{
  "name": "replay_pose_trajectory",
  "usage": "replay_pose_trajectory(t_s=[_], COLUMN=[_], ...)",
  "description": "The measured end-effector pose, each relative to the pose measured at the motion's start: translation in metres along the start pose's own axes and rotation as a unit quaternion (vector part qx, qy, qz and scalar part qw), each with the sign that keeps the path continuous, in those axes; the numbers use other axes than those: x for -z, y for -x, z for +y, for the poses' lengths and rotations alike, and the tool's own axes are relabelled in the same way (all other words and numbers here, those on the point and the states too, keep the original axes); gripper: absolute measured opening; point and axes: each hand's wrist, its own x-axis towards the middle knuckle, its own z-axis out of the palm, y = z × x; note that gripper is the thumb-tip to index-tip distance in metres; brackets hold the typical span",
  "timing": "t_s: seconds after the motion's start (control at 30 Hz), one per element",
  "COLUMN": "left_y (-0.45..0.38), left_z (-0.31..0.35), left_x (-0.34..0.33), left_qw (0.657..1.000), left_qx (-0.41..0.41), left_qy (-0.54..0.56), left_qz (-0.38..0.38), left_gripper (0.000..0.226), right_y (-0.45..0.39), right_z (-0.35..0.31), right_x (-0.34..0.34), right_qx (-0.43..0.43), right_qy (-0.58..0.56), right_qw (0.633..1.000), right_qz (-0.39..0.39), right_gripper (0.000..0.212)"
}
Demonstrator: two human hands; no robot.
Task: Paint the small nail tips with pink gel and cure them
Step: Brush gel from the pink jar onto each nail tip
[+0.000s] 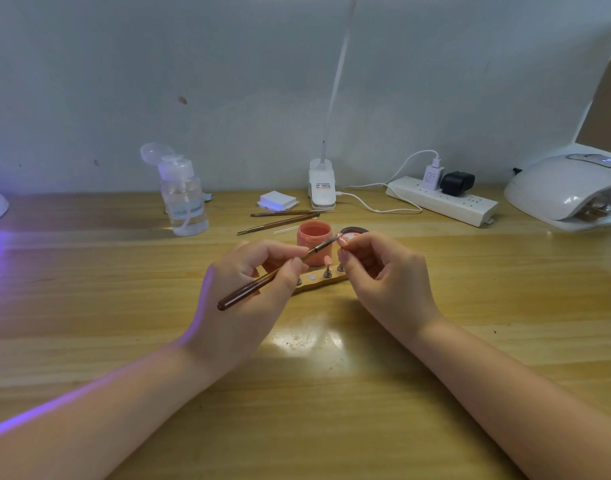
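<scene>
Wooden table [89, 306]; clamp-lamp label [323, 186] seems unreadable.

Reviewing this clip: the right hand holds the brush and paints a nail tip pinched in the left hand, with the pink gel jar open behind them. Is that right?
Hands are swapped. The head view shows the left hand holding the brush, painting a nail tip pinched in the right hand. The pink gel jar is open behind them.

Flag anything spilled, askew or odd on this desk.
No spill shows. The pump bottle stands with its flip cap hinged open, and the pink gel jar is uncovered. Two spare brushes lie loose behind the jar. Purple light falls across the table from the left edge.
</scene>
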Motion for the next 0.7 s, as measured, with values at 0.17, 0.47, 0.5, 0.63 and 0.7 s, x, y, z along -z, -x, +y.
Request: replay_pose_trajectory(t_s=[0.17, 0.47, 0.5, 0.63, 0.7], left_y=[-0.0008, -0.0019, -0.0018, -0.0019, -0.0028], left_z=[0.0008, -0.0014, 0.0005, 0.0002, -0.0026], left_x=[0.0015, 0.0011, 0.0012, 0.0014, 0.0019], left_qw=[0.999, 0.997, 0.997, 0.998, 0.999], left_qx=[-0.01, 0.012, 0.005, 0.004, 0.021], left_qy=[0.036, 0.073, 0.078, 0.054, 0.045], left_qz=[0.003, 0.008, 0.002, -0.022, 0.003], left_gripper=[0.013, 0.012, 0.012, 0.007, 0.011], right_y=[-0.0003, -0.0004, -0.0005, -0.0007, -0.0009], right_z=[-0.0003, 0.0001, -0.0002, -0.0002, -0.0002], right_x=[-0.0001, -0.0005, -0.0006, -0.0004, -0.0003], right_qx=[-0.005, 0.017, 0.028, 0.057, 0.062], right_qy=[0.0, 0.022, 0.031, 0.055, 0.058], right_qw=[1.0, 0.999, 0.999, 0.997, 0.996], right_qz=[0.006, 0.02, 0.021, 0.024, 0.027], right_gripper=[0.009, 0.008, 0.008, 0.006, 0.005])
